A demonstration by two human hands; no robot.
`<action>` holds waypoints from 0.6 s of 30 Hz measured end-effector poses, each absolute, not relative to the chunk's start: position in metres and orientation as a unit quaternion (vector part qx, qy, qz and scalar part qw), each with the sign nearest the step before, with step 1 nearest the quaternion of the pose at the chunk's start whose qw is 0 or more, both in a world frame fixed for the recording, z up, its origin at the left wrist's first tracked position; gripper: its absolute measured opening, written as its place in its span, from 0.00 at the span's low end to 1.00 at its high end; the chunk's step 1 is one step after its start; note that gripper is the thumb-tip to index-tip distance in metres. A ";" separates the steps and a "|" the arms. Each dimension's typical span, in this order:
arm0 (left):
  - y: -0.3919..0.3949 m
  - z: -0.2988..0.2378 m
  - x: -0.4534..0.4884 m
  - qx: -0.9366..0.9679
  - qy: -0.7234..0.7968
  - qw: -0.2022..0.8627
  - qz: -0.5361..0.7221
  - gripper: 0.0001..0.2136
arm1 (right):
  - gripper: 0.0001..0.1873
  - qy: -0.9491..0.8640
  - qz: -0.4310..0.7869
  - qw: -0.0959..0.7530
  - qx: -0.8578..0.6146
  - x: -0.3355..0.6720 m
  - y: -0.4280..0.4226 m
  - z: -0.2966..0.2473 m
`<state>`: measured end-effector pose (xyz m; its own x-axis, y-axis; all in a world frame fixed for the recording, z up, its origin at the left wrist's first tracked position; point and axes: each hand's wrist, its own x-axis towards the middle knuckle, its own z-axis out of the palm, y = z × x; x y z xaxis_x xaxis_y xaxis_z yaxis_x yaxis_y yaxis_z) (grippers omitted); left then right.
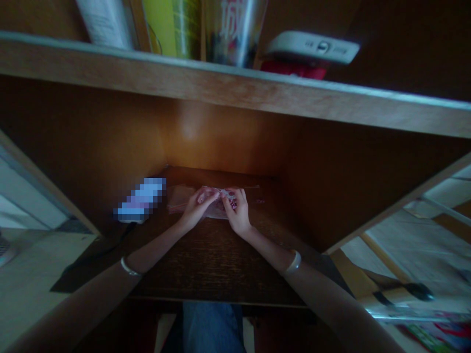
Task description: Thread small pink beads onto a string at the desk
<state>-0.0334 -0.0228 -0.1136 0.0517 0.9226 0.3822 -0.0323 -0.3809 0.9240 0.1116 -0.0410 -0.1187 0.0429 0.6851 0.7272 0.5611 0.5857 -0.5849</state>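
desktop of dark brown wood (206, 264), under a light wooden shelf board (235, 89); slim device with lit, pixelated screen (142, 200) at left; left hand (196, 207) and right hand (239, 213) close together, both pinching a thin translucent plastic bag (217, 212), over the desktop; small dark-red beadlike bits (233, 201) at the right hand, too blurred to identify.
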 end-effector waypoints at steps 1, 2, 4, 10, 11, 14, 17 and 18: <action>-0.022 -0.114 -0.034 0.590 0.379 0.407 0.585 0.11 | 0.09 -0.697 0.053 0.540 -0.470 0.112 -0.039 -0.120; -0.021 -0.115 -0.034 0.585 0.384 0.403 0.590 0.12 | 0.08 -0.710 0.051 0.506 -0.487 0.112 -0.037 -0.122; -0.020 -0.116 -0.035 0.575 0.390 0.403 0.596 0.12 | 0.05 -0.747 0.052 0.422 -0.510 0.112 -0.033 -0.126; -0.021 -0.115 -0.035 0.558 0.401 0.415 0.597 0.13 | 0.10 -0.824 0.039 0.271 -0.496 0.110 -0.038 -0.128; -0.021 -0.116 -0.035 0.557 0.399 0.414 0.600 0.12 | 0.10 -0.830 0.031 0.267 -0.489 0.110 -0.039 -0.127; -0.020 -0.118 -0.034 0.558 0.391 0.408 0.608 0.12 | 0.08 -0.836 0.017 0.272 -0.476 0.110 -0.040 -0.125; -0.019 -0.118 -0.034 0.566 0.393 0.396 0.607 0.12 | 0.07 -0.834 0.013 0.283 -0.474 0.110 -0.038 -0.126; -0.020 -0.118 -0.034 0.567 0.394 0.393 0.607 0.12 | 0.07 -0.833 0.013 0.285 -0.475 0.111 -0.038 -0.127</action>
<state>-0.0339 -0.0196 -0.1179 -0.0473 0.9242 0.3791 -0.0305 -0.3807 0.9242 0.1106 -0.0377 -0.1271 -0.3868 0.7981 0.4621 0.7827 0.5490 -0.2931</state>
